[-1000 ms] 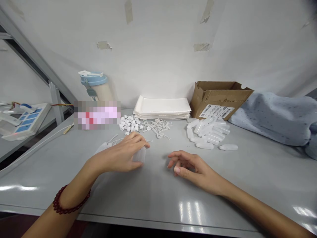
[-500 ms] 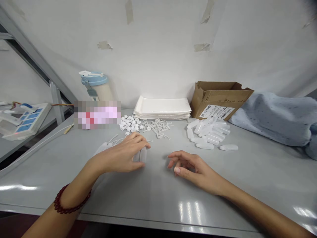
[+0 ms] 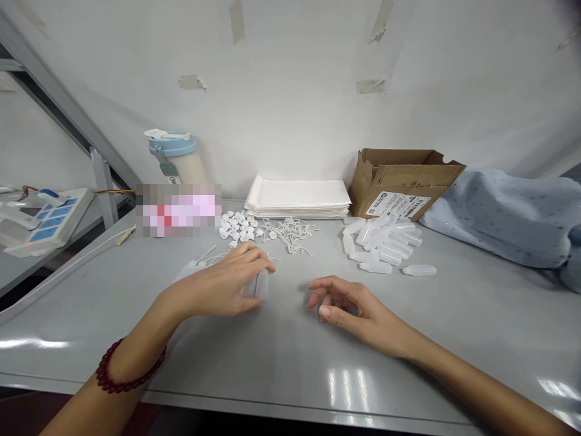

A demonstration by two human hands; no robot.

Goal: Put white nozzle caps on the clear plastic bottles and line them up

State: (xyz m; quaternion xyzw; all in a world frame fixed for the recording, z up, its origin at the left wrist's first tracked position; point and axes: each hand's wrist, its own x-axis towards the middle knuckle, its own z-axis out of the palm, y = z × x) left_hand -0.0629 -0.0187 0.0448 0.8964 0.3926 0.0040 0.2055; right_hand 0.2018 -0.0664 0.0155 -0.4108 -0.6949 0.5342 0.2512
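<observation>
The translucent tubes (image 3: 262, 283) lie on the desk (image 3: 281, 369) just left of the centre of the frame, directly beneath the left hand (image 3: 242, 278). Seen at its right edge, they sit side by side, their long axes running roughly from the near edge of the desk toward the wall, tilted slightly. The thumb reaches their near ends and the forefinger their far ends, so the left fingers clasp them lengthwise from above. The right hand (image 3: 338, 300) is farther off, to their right across a gap of bare desk; its fingers are loosely curled, with nothing visible in them.

At least two tubes show under the left hand; the palm hides any others. Cord ends (image 3: 206, 257) and pale, partly hidden pieces (image 3: 185, 270) show left of it, too covered to count. Right of centre is a heap (image 3: 385, 242) of roughly a dozen or more similar tubes, overlapping, with one lone tube (image 3: 419, 270) beside it. Around twenty white caps (image 3: 236, 225) lie above the left hand, next to a tangle of cords (image 3: 295, 233) that cannot be counted. Behind stand one envelope stack (image 3: 297, 195), one box (image 3: 403, 181) and, upper left, one bottle (image 3: 175, 157).
</observation>
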